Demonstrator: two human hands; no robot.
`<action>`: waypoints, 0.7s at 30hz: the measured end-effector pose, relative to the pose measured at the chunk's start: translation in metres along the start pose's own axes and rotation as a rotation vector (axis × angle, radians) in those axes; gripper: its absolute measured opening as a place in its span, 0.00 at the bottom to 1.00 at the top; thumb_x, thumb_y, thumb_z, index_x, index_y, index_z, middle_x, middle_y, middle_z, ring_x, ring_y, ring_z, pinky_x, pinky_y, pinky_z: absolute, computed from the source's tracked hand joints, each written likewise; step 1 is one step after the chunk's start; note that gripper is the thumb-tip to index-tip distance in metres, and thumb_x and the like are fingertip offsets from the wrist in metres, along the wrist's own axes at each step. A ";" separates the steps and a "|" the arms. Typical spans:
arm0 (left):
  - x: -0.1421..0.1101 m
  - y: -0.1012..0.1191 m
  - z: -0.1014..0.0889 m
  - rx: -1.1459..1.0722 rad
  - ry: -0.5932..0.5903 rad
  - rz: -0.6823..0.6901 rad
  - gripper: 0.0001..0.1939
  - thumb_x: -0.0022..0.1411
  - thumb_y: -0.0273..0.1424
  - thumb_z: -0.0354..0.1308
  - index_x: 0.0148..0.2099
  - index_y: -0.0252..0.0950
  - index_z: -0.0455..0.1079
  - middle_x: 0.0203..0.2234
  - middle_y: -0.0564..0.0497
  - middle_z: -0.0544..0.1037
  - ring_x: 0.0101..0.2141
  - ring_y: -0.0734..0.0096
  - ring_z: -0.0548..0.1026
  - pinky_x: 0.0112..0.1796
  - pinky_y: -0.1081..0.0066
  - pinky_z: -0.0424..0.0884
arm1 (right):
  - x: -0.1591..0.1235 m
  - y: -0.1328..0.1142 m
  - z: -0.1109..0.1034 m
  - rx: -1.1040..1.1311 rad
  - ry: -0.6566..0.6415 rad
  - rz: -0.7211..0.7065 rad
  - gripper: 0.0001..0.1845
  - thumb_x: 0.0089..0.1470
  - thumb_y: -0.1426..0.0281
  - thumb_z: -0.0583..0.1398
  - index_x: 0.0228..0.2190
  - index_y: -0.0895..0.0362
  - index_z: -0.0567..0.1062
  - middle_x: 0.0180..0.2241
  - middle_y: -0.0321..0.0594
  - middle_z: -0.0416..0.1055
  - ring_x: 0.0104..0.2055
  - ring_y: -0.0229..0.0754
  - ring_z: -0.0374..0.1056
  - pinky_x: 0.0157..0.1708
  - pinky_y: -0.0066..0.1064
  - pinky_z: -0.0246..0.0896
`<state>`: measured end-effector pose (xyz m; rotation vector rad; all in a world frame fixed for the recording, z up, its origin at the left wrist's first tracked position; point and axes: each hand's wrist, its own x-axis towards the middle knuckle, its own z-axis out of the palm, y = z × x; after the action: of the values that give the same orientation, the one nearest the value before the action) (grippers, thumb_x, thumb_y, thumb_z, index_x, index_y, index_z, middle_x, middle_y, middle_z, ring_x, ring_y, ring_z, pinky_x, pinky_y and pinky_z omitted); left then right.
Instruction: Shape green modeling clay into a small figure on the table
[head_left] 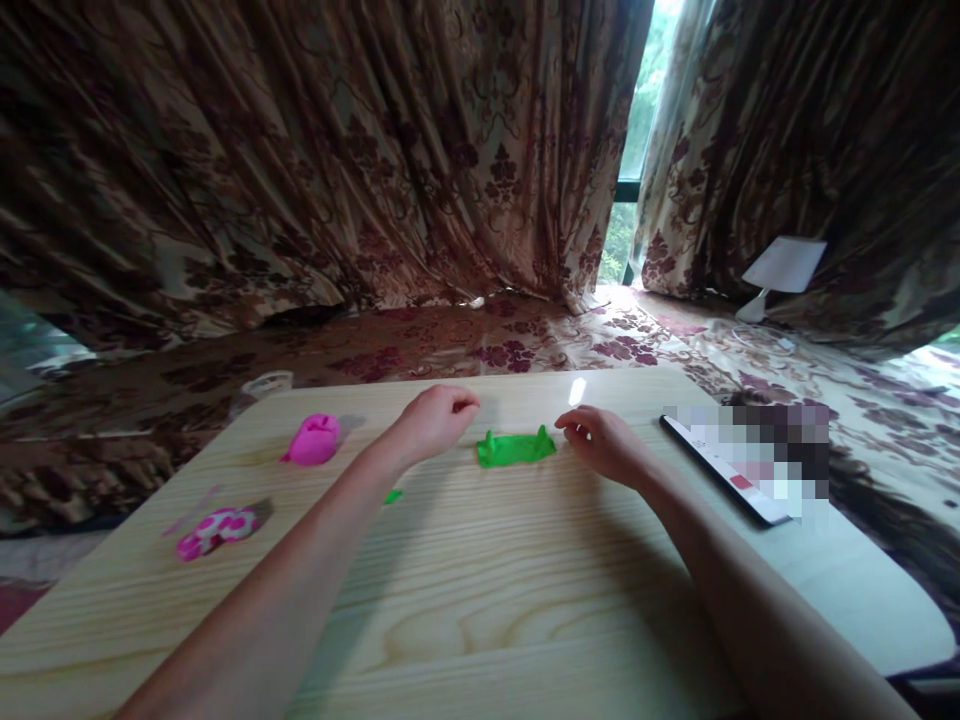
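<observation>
A flat strip of green modelling clay [516, 450] lies on the table with a small upright nub at each end. To its upper left, my left hand [441, 420] hovers with fingers curled together; whatever they may hold is hidden. My right hand [606, 442] is just off the strip's right end, fingers loosely bent and apart, with nothing visible in them. A small green clay bit [393, 496] rests beside my left forearm. Farther left are a pink clay lump [313, 440] and a pink-and-white spotted clay piece [217, 530].
The light wooden table [465, 620] has a dark-edged flat object [724, 470], partly pixelated, at its right. A clear plastic container [262, 385] stands by the far left corner. Behind are patterned curtains [337, 150] and a white lamp [784, 265] on a cloth-covered ledge.
</observation>
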<state>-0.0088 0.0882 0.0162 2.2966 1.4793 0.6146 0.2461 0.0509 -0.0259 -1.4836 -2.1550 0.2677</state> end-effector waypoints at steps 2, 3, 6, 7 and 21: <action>-0.014 -0.008 0.001 0.049 -0.064 -0.051 0.13 0.54 0.33 0.50 0.35 0.36 0.75 0.31 0.51 0.78 0.33 0.67 0.73 0.34 0.74 0.65 | 0.000 0.000 0.002 -0.006 -0.008 0.017 0.16 0.53 0.74 0.50 0.38 0.56 0.75 0.36 0.41 0.72 0.33 0.37 0.66 0.35 0.26 0.56; -0.021 -0.010 0.003 0.061 -0.081 -0.056 0.12 0.53 0.33 0.50 0.34 0.37 0.75 0.30 0.52 0.78 0.32 0.68 0.73 0.33 0.74 0.64 | 0.001 -0.001 0.003 -0.008 -0.010 0.024 0.16 0.53 0.74 0.51 0.39 0.56 0.75 0.36 0.41 0.71 0.33 0.36 0.66 0.35 0.26 0.56; -0.031 -0.010 0.017 0.074 -0.047 -0.033 0.09 0.52 0.31 0.53 0.32 0.39 0.74 0.29 0.52 0.77 0.33 0.68 0.72 0.34 0.74 0.63 | 0.001 -0.007 0.005 -0.019 -0.025 0.024 0.16 0.52 0.72 0.51 0.39 0.55 0.76 0.34 0.41 0.71 0.33 0.37 0.66 0.34 0.26 0.56; -0.031 -0.009 0.022 0.069 -0.016 -0.029 0.08 0.51 0.30 0.53 0.32 0.39 0.74 0.29 0.52 0.76 0.34 0.69 0.71 0.35 0.74 0.63 | 0.001 -0.009 0.006 -0.022 -0.032 0.015 0.15 0.52 0.72 0.52 0.37 0.55 0.76 0.34 0.41 0.71 0.33 0.37 0.66 0.34 0.25 0.56; -0.022 0.009 0.037 -0.733 -0.007 -0.203 0.16 0.48 0.27 0.57 0.42 0.32 0.67 0.27 0.50 0.74 0.26 0.74 0.71 0.27 0.75 0.65 | 0.001 -0.008 0.009 0.179 -0.040 0.042 0.19 0.49 0.73 0.52 0.44 0.60 0.71 0.31 0.41 0.73 0.29 0.36 0.66 0.30 0.25 0.56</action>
<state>0.0092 0.0626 -0.0149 1.5656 1.1891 0.9003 0.2349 0.0503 -0.0297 -1.4337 -2.0719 0.4957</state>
